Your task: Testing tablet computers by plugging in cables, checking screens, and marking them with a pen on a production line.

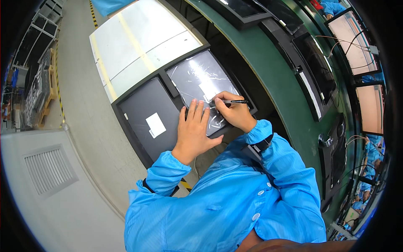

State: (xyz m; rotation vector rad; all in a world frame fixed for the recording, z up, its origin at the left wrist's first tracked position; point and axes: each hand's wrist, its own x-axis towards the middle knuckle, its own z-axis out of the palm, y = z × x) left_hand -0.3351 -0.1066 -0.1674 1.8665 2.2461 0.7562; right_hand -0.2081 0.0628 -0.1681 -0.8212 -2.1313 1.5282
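My right hand [236, 111] grips a black marker pen [234, 101], its tip end over a flat panel wrapped in shiny clear film [184, 75]. A small white label [208, 90] lies on that panel just beyond the pen. Flat on the panel's near left part rests my left hand [194, 130], fingers spread and holding nothing. White marks show on the film near my right hand. To the left, a matte dark grey panel [138, 105] carries a white rectangular label [155, 125]. Both panels sit side by side in a black frame-like tray [130, 145].
Beyond the tray stands a white board with yellowish tape strips [147, 31]. On the right, a green workbench [268, 71] holds dark screens [315, 63] and lit monitors [354, 42] with loose cables. A white vented cabinet [50, 168] is at left; pallets [48, 92] stand farther back. Other people sit far right.
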